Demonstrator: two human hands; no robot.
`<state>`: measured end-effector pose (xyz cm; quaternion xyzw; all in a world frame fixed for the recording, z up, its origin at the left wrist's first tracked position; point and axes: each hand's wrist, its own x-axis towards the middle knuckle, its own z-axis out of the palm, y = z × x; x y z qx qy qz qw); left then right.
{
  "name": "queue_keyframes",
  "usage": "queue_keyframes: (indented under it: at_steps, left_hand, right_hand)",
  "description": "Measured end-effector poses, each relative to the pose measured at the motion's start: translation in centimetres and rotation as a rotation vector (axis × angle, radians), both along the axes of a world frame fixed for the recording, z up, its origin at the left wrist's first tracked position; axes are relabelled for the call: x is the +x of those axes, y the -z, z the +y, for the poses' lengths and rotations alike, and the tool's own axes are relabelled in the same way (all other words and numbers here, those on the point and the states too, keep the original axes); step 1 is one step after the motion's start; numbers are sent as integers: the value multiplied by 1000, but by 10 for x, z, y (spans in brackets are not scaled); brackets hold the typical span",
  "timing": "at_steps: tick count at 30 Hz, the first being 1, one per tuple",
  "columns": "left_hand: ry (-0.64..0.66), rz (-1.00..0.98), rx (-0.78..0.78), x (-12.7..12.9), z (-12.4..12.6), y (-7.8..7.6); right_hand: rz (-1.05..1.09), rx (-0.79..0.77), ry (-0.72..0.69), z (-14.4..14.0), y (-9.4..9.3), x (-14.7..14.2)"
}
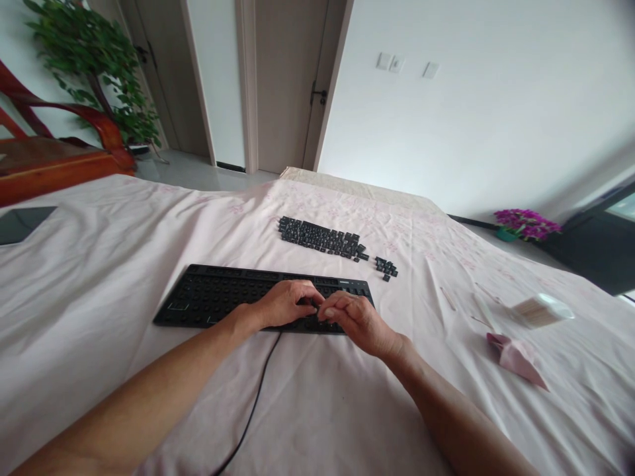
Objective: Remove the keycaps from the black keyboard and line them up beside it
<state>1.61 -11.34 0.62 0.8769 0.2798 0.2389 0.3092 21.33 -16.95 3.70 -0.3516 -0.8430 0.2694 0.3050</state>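
A black keyboard (213, 297) lies on the pale pink sheet, and most of its visible key positions look stripped of their caps. Over its right half is my left hand (285, 303), with curled fingers and the thumb and forefinger closed near the keys. My right hand (354, 320) meets it there, its fingertips pinched together just above the keyboard's right part. Whatever sits between the fingertips is too small and covered to make out. Beyond the keyboard, loose black keycaps (320, 238) lie in rows, with a smaller group of keycaps (385, 266) to their right.
A cable (253, 403) runs from the keyboard toward me. At right lie a clear pack of cotton swabs (540, 309), several loose sticks (449, 299) and a pink cloth (520, 360). A dark flat device (24, 223) rests at far left, near a wooden chair (106, 139).
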Motion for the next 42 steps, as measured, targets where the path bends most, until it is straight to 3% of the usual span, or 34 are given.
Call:
queue_keyframes:
  at_steps: [5,8,15,23,32,36,42]
  left_hand:
    - [42,2,20,0,1,1]
    - [75,34,79,3,0,1]
    - [87,30,110,10,-4,9]
    - [149,-10,68,12,-2,12]
    - [169,-53,35,13,-7,5]
    - [171,-102,-39,13,-6,4]
    - [67,-103,-86,13,-3,8]
  right_hand:
    - [-99,102,-77,-2,0,-5]
    - [-108,101,-38,2,2,-3]
    - [80,-74,-98,5,14,-3]
    - [324,-74,65,-1,29,-6]
    - [444,23,130,-4,34,-10]
    - [442,24,225,-4,36,-9]
    - [332,139,189,-1,35,1]
